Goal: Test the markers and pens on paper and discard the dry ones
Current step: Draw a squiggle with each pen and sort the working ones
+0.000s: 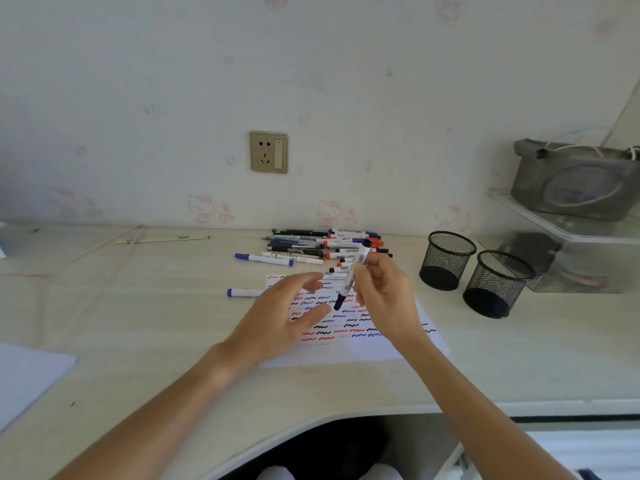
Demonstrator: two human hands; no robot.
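Note:
My right hand point(382, 296) grips a white marker with a dark blue cap point(351, 277), held tilted above the paper with the cap end pointing down. My left hand point(287, 317) hovers open just left of the cap, fingers spread over the sheet. The white paper point(349, 348) carries several rows of red, blue and black squiggles. A pile of pens and markers point(322, 245) lies behind the paper. A blue-capped marker point(263, 259) lies apart at the pile's left, and another one point(242, 292) lies beside the paper's left edge.
Two black mesh pen cups point(446, 259) point(497, 284) stand to the right of the paper. A clear plastic shelf point(568, 230) with a grey bag on it sits at the far right. A pencil point(162, 239) lies near the wall, and a white sheet point(27, 375) lies at the left edge.

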